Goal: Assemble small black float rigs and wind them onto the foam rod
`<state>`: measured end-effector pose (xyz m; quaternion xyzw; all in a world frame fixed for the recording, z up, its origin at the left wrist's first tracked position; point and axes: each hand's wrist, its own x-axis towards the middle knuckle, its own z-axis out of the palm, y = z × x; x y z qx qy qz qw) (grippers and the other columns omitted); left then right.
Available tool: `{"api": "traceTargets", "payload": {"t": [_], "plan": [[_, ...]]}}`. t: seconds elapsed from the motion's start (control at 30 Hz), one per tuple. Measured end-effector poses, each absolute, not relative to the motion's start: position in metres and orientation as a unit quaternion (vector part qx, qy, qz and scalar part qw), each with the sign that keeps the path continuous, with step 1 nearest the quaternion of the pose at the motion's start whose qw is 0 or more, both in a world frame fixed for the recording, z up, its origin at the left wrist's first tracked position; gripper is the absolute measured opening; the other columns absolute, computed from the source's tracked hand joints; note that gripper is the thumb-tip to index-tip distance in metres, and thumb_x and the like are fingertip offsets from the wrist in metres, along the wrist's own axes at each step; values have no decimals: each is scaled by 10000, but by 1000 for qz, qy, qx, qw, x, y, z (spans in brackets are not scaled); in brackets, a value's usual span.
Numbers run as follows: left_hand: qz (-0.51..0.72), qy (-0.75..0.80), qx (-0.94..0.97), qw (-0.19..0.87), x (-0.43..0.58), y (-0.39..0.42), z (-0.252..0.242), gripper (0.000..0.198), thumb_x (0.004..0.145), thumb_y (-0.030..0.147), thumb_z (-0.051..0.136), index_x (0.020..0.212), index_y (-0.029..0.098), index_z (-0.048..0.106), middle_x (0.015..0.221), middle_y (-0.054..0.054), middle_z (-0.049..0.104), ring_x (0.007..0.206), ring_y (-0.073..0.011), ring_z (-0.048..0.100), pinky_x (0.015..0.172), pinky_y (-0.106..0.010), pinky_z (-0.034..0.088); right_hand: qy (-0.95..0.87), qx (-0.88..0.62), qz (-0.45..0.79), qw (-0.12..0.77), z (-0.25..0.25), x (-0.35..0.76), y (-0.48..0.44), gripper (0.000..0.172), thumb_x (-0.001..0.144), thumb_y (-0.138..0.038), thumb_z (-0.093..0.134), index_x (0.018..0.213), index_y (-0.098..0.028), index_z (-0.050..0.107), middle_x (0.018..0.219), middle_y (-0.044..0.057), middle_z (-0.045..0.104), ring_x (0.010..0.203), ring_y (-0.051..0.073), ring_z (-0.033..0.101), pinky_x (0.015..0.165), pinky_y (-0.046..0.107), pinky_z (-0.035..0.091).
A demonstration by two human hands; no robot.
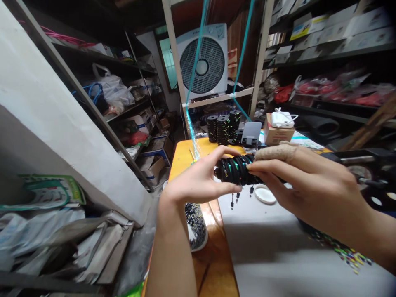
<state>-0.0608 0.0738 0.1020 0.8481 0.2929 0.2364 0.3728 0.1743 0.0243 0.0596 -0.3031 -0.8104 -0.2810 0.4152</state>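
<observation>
My left hand [198,181] and my right hand [309,181] together hold a sideways stack of black spools wound with shiny green line [236,170] above the table. The left fingers close on its left end. The right fingers pinch its right end, and the right index finger wears a beige wrap [275,152]. Small black pieces [238,199] dangle just under the stack. Below the hands sit a small white lid [265,194] and a white bowl of dark beads [195,227].
More spool stacks [223,128] stand at the far end of the yellow table [182,156], by a phone stand [250,134] and a cardboard box with a white charger [278,128]. A box fan [202,62] stands behind. Teal strands [193,82] hang down. Cluttered shelves flank both sides.
</observation>
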Motion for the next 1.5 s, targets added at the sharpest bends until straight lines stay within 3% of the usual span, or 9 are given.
{"api": "traceTargets", "payload": {"t": [0.13, 0.3, 0.4, 0.53, 0.6, 0.67, 0.93, 1.17, 1.5], "plan": [[235, 298, 849, 369, -60, 74, 101, 563, 887, 362, 875, 1358, 257, 585, 1453, -87, 696, 1445, -329, 590, 1075, -404, 578, -827, -273, -312, 379, 58, 178, 21, 305, 997, 13, 610, 1226, -187, 645, 1127, 109, 731, 1018, 257, 694, 968, 404, 599], [227, 312, 851, 356, -59, 73, 101, 592, 886, 473, 873, 1358, 260, 585, 1473, -101, 685, 1445, -367, 587, 1020, -431, 589, -844, -253, -379, 283, 54, 192, 6, 390, 1018, -8, 553, 1404, -3, 603, 1274, 227, 703, 1158, 359, 643, 1096, 504, 548], [223, 312, 858, 343, -60, 73, 101, 588, 898, 471, 852, 1369, 255, 573, 1485, -110, 672, 1448, -370, 579, 1100, -466, 555, -834, -316, -340, 299, 42, 216, -13, 443, 1061, -78, 527, 1496, -130, 591, 1356, 194, 672, 1236, 349, 641, 1100, 488, 542], [209, 321, 865, 323, -60, 73, 100, 613, 922, 491, 822, 1421, 261, 549, 1524, -118, 633, 1455, -369, 567, 1217, -538, 462, -825, -433, -145, 332, 10, 260, -44, 184, 1104, -210, 563, 1183, -289, 709, 1082, 63, 733, 875, 189, 747, 737, 301, 606], [201, 325, 866, 324, -60, 73, 100, 666, 919, 518, 828, 1455, 253, 534, 1553, -126, 610, 1451, -362, 572, 1225, -546, 453, -833, -456, -93, 300, -13, 274, -55, 209, 1109, -269, 553, 1018, -307, 737, 894, 0, 735, 675, 141, 751, 561, 253, 582], [200, 330, 864, 323, -60, 72, 101, 726, 910, 553, 838, 1484, 249, 516, 1604, -131, 578, 1503, -355, 534, 1262, -540, 421, -824, -488, -70, 279, -38, 281, -59, 253, 1094, -295, 559, 952, -302, 768, 856, -3, 750, 626, 160, 766, 516, 270, 582], [247, 314, 869, 292, -50, 61, 107, 574, 996, 538, 747, 1448, 234, 564, 1583, -127, 634, 1518, -300, 555, 1286, -453, 428, -758, -589, -38, 277, -91, 276, -50, 360, 1094, -412, 519, 1006, -285, 843, 959, 63, 792, 719, 241, 811, 632, 367, 647], [253, 318, 880, 244, -39, 55, 110, 493, 985, 353, 758, 1414, 149, 625, 1487, -125, 722, 1410, -281, 647, 1237, -421, 485, -742, -612, 21, 273, -88, 270, -43, 310, 1012, -387, 557, 962, -253, 832, 953, 88, 805, 753, 311, 830, 653, 464, 668], [277, 281, 891, 224, -38, 62, 102, 517, 934, 220, 810, 1419, 186, 633, 1474, -82, 731, 1397, -237, 663, 1173, -349, 550, -742, -605, 89, 276, -72, 278, -57, 242, 1012, -410, 634, 1003, -297, 847, 979, 58, 823, 845, 254, 814, 763, 390, 653]]}}
